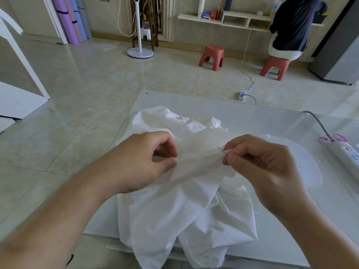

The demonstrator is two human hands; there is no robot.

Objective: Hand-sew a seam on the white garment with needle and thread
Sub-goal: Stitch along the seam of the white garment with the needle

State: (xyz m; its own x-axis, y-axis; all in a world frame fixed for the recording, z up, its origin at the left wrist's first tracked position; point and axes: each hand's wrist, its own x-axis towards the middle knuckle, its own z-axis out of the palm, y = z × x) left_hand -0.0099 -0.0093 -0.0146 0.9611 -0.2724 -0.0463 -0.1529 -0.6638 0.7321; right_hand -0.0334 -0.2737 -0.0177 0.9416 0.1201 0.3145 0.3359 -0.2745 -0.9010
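Note:
A crumpled white garment lies on a white glass table and hangs over its near edge. My left hand pinches a folded edge of the cloth between thumb and fingers. My right hand grips the other end of that edge and holds a thin needle whose tip points up and left out of the fabric. The stretch of cloth between both hands is taut. A fine white thread trails below the right hand.
A white power strip with a grey cable and pink tie lies at the table's right edge. Beyond the table are a tiled floor, two red stools, a fan stand, and a person seated at the back right.

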